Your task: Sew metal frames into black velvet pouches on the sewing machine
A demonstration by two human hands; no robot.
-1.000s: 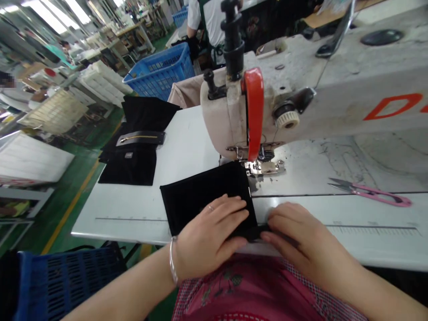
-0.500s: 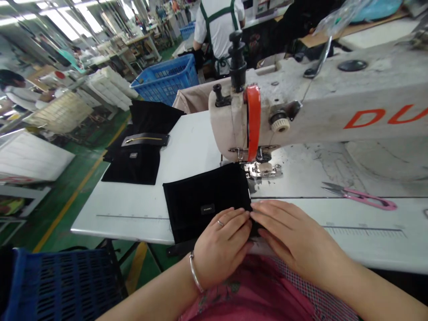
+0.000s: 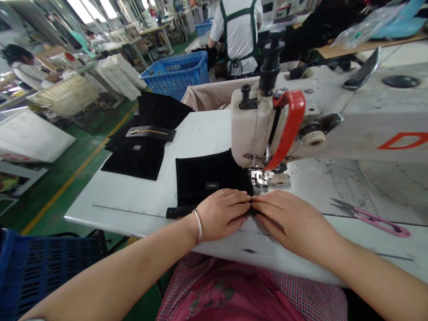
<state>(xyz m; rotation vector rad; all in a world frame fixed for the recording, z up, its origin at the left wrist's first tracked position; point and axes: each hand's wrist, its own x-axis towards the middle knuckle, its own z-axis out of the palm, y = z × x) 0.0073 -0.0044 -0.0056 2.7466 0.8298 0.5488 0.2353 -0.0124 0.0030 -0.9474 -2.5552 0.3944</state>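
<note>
A black fabric piece (image 3: 197, 171) with a small dark label lies on the sewing machine's table, its right edge by the metal presser foot (image 3: 267, 179). My left hand (image 3: 224, 214), wearing a ring and a bracelet, is closed on the near right corner of the fabric, fingers together on top and thumb low at the near edge. My right hand (image 3: 284, 216) is closed at the same corner, its fingertips meeting those of the left. What lies under the fingers is hidden. The sewing machine (image 3: 254, 125) with its red lever cover stands just beyond both hands.
Pink-handled thread snips (image 3: 374, 218) lie right of my right hand. At the table's left are stacked black fabric pieces (image 3: 137, 156) and a zipper strip (image 3: 150, 132). Blue crates (image 3: 180, 80) stand behind and at lower left. A co-worker in a green-strapped apron (image 3: 239, 35) faces away.
The fabric has slid away from me, its right edge now past the front of the presser foot. Both hands have moved forward with it, still closed on its corner. The view has shifted too.
</note>
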